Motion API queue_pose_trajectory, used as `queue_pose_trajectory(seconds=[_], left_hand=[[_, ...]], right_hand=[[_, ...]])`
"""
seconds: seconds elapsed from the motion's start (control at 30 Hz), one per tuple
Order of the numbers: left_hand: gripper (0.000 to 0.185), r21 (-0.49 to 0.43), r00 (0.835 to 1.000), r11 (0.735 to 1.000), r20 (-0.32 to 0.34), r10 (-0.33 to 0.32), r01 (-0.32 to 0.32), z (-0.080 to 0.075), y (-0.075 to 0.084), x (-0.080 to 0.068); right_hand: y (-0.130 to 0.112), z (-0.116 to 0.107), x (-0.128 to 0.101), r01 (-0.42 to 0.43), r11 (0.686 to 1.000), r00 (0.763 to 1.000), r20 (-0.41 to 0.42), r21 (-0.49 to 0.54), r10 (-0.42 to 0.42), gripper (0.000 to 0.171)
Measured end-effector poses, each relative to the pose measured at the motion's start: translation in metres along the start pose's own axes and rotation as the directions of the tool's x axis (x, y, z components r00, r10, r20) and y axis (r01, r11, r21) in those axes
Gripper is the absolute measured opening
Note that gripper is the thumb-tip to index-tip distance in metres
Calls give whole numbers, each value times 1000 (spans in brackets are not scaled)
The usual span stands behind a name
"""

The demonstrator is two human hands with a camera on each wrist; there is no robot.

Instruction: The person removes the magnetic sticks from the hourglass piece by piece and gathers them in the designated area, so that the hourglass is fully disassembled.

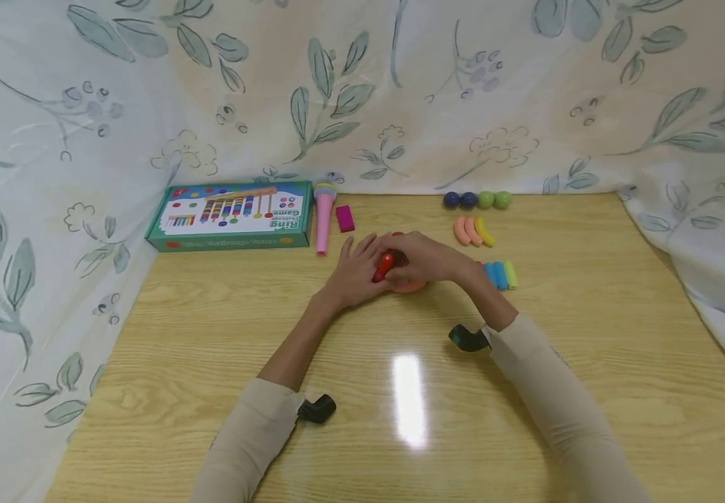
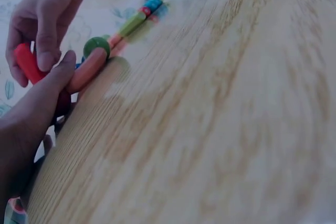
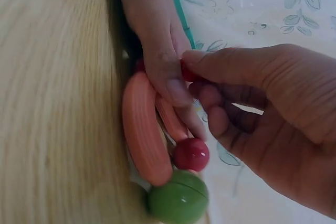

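Two hands meet at the middle of the table. The left hand and the right hand both curl their fingers round a red stick, pinching it between thumb and fingertips. An orange curved piece lies on the table directly under the hands, with a red ball and a green ball just beside its end.

Open tabletop extends from the hands to the near edge and to the left edge. Toward the far edge lie a game box, a pink cone-shaped toy, a magenta block, a row of four balls, three curved pieces and a row of short pegs.

The hands cover most of the red stick and part of the orange piece. Both wrist views are blurred at the edges.

The table is light wood grain with a glare patch. Leaf-print cloth encloses it on three sides.
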State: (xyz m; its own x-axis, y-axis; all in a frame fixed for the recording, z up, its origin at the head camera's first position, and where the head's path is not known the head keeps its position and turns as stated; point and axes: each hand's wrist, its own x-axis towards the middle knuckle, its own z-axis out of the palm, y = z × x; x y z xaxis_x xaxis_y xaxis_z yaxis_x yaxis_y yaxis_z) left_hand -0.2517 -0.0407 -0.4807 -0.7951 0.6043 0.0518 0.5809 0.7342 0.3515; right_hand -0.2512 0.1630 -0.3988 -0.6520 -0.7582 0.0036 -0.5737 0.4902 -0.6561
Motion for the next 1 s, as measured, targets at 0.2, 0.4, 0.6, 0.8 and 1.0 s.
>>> queue_pose_trajectory(seconds=[0.2,0.4,0.6,0.8,1.0], left_hand=[[90,-73,1000,997,-30,5,-7,-1,0,-1],[83,-108,999,994,-42,6,-11,-2,3,-1],[82,-63,1000,998,-31,-6,4,0,3,2],[75,2,999,1000,-32,-12,12,0,3,1],[90,8,1000,1000,12,-27,27,-1,4,2]], right_hand=[[2,6,4,12,999,1000,-7,44,-11,25],[-1,7,4,79,996,997,-1,-31,-79,26],[0,6,2,82,997,996,-28,-16,-82,18],[-13,-4,-3,6,992,995,-97,123,6,16],[-26,-35,-26,-63,997,975,-212,48,72,16]])
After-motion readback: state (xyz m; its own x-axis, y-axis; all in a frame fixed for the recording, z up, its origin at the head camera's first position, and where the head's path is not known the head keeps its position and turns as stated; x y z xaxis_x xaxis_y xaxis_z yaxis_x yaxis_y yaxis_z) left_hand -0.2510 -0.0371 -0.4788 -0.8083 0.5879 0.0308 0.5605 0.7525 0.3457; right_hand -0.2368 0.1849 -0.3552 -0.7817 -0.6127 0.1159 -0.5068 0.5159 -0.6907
